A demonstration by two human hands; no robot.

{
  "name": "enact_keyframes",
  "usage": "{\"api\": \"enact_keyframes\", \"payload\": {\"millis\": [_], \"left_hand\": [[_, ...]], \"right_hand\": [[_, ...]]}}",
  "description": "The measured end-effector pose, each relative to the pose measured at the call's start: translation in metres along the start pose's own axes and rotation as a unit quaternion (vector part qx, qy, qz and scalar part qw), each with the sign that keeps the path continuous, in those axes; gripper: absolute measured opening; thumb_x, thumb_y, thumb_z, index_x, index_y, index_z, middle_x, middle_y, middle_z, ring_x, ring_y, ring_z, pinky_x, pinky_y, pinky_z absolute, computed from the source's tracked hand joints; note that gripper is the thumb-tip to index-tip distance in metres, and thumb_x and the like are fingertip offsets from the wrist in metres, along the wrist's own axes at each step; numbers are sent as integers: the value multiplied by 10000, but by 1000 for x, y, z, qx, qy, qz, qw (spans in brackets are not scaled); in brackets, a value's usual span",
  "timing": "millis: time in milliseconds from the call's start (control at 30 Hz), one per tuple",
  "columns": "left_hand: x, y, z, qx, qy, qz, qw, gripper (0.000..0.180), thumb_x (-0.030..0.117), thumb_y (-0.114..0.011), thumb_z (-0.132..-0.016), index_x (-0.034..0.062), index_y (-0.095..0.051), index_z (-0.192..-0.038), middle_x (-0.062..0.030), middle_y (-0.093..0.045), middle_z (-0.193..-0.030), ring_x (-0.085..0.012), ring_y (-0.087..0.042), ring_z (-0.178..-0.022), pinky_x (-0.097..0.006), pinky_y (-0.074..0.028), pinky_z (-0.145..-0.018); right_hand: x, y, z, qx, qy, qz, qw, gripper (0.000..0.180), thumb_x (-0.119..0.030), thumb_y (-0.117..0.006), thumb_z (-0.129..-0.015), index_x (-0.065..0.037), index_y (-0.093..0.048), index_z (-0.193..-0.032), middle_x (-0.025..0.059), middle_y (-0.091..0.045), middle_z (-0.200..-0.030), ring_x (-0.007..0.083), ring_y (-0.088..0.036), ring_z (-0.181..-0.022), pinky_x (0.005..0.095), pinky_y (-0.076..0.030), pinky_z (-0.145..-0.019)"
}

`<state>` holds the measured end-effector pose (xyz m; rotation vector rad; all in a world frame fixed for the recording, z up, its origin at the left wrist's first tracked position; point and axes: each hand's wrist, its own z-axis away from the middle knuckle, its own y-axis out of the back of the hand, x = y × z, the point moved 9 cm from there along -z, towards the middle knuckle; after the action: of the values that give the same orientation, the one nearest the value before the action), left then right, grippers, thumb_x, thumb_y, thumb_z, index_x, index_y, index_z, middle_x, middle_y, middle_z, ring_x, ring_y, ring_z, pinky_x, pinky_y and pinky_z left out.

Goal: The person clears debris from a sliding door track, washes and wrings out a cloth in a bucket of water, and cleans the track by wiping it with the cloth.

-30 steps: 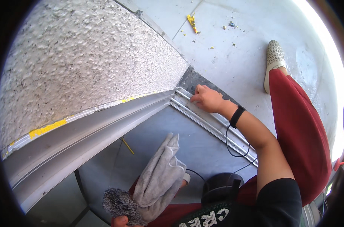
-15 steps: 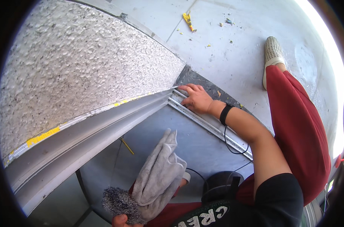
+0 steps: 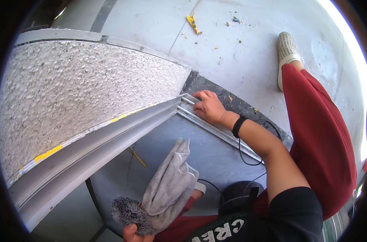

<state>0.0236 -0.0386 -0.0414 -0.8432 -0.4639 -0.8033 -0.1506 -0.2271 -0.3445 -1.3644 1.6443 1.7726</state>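
My left hand [image 3: 137,233], at the bottom edge, grips a shaggy dark-grey scrubbing cloth [image 3: 132,215]. Beside it a light-grey towel [image 3: 167,181] drapes over my leg; whether the hand holds it too is hidden. My right hand [image 3: 209,107] reaches down to the far end of a metal sliding track [image 3: 220,130], where the track meets the upright frame [image 3: 98,141]. Its fingers are bent and closed over the rails, the tips low in the channel. What lies under them, if anything, is out of sight. A dark band circles the right wrist.
A rough speckled wall [image 3: 98,80] edges the frame on the left. Beyond the track, a yellow wrapper [image 3: 193,24] and scraps lie on the grey floor. A thin yellow stick [image 3: 138,157] lies nearer. A black bucket-like container [image 3: 236,197] and cables are close to me.
My view has shifted, bringing more of the wall's far edge into sight. The right hand stays at the track corner with its fingers slightly moved. The left hand keeps its grip.
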Motion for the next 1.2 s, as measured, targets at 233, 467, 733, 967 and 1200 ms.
{"api": "enact_keyframes", "payload": {"millis": [233,467,733,967,1200], "left_hand": [[0,-12,-4,-10,-18,31,999,555,209,-435,-783,-19,-372,-1285,-140,-435,-1305,-258,-376,-1217,-395,-224,-1048],[27,37,30,119,-116,-508,845,304,67,-427,-865,-90,-494,-1117,-150,-552,-1193,-239,-527,-1048,-392,-347,-958],[5,60,38,318,33,-114,941,133,-44,-476,-815,-92,-598,-831,-155,-643,-949,-222,-602,-806,-375,-403,-872],[12,47,25,261,-21,-178,948,116,-39,-534,-775,-84,-605,-855,-180,-623,-973,-275,-596,-851,-410,-415,-868],[26,21,18,206,-119,-238,942,199,-2,-577,-754,-75,-592,-939,-206,-590,-1042,-322,-575,-947,-440,-415,-881]], "right_hand": [[61,112,-11,231,-157,15,960,46,-130,-618,-737,-98,-585,-740,81,-549,-736,279,-529,-734,373,-445,-645],[49,116,-16,170,-184,122,960,148,-210,-545,-804,-75,-559,-745,117,-597,-741,320,-576,-714,408,-464,-599],[4,-46,-8,-180,-223,-124,950,397,-267,-507,-813,-73,-530,-1159,185,-619,-991,357,-580,-944,428,-458,-821],[10,-105,-5,-228,-399,-416,784,526,-192,-565,-787,-21,-447,-1270,152,-612,-886,184,-593,-696,319,-476,-566],[7,-85,-9,-217,-430,-472,738,516,-67,-497,-768,-22,-443,-1279,69,-575,-741,126,-523,-594,268,-416,-494]]}}
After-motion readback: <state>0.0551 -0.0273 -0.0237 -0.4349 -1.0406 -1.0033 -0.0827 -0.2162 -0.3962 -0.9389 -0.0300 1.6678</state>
